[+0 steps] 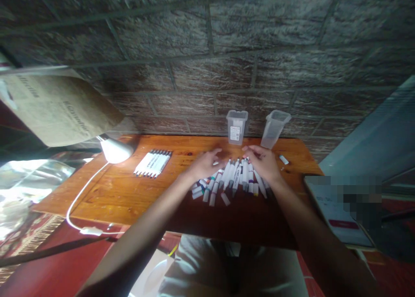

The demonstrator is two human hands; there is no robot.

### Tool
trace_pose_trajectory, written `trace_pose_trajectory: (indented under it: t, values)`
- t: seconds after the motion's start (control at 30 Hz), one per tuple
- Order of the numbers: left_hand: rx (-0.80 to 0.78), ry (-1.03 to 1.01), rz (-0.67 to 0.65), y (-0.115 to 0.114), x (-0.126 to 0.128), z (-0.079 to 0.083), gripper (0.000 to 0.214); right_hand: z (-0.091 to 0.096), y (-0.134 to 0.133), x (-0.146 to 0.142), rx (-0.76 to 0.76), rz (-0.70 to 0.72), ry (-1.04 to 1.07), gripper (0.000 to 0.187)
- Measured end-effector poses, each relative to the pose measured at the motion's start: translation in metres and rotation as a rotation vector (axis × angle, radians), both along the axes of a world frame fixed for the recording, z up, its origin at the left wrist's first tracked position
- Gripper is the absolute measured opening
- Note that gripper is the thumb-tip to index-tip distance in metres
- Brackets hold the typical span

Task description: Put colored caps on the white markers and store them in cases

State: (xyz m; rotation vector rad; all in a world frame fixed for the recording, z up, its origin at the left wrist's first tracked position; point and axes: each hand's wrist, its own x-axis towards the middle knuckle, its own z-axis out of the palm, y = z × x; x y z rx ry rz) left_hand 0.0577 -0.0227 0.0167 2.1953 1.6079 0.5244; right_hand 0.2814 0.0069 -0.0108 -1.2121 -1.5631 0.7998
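A loose heap of white markers [231, 180] with coloured caps lies on the wooden table [129, 189]. My left hand [205, 163] rests on the heap's left side, fingers spread flat over the markers. At the heap's right side my right hand [264, 161] lies on the markers, its fingers curved and apart. Neither hand grips anything that I can see. A neat row of several markers [153, 163] lies apart to the left. Behind the heap stand two clear plastic holders: an upright one with a label [237, 127] and a tilted one [275, 128].
A lit white lamp [115, 149] stands at the table's left, its white cable [81, 197] trailing to the front edge. One loose marker [284, 159] lies right of my right hand. A brick-pattern wall [207, 63] backs the table. A tablet or pad [337, 210] lies at the right.
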Motion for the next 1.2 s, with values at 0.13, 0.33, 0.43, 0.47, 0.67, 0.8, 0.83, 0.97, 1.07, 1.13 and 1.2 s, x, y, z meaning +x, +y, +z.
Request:
trace_pose_trajectory:
  t: [0.13, 0.33, 0.43, 0.47, 0.67, 0.8, 0.83, 0.97, 1.07, 1.13, 1.2]
  values:
    - [-0.067, 0.173, 0.015, 0.009, 0.021, 0.004, 0.05, -0.004, 0.006, 0.002, -0.026, -0.003, 0.082, 0.037]
    - [-0.107, 0.226, 0.062, 0.019, 0.034, 0.008, 0.038, 0.002, 0.006, 0.005, -0.028, -0.007, 0.156, 0.032]
    - [-0.134, 0.202, 0.103, 0.021, 0.04, 0.007, 0.028, 0.006, 0.005, 0.004, -0.04, 0.0, 0.196, 0.03]
    - [-0.137, 0.185, 0.119, 0.022, 0.041, 0.006, 0.027, 0.007, 0.005, 0.004, -0.045, 0.004, 0.211, 0.029]
    - [-0.16, -0.051, 0.167, 0.027, 0.033, 0.008, 0.022, 0.01, 0.006, 0.003, -0.104, 0.034, 0.333, 0.036]
    - [-0.193, -0.298, 0.155, 0.029, 0.014, 0.023, 0.025, 0.014, 0.006, 0.005, -0.13, 0.071, 0.417, 0.043]
    - [-0.19, -0.348, 0.152, 0.028, 0.01, 0.028, 0.028, 0.016, 0.005, 0.006, -0.136, 0.083, 0.431, 0.043]
    - [-0.109, -0.631, 0.094, 0.019, 0.001, 0.039, 0.029, 0.021, -0.001, 0.005, -0.137, 0.17, 0.464, 0.039]
    - [0.059, -0.789, 0.009, 0.007, 0.0, 0.037, 0.026, 0.026, -0.009, 0.004, -0.133, 0.247, 0.449, 0.037]
    - [0.254, -0.737, 0.002, -0.001, 0.001, 0.035, 0.026, 0.029, -0.013, 0.002, -0.161, 0.303, 0.445, 0.04]
    - [0.503, -0.585, -0.029, -0.011, 0.002, 0.034, 0.021, 0.031, -0.016, 0.0, -0.239, 0.38, 0.46, 0.043]
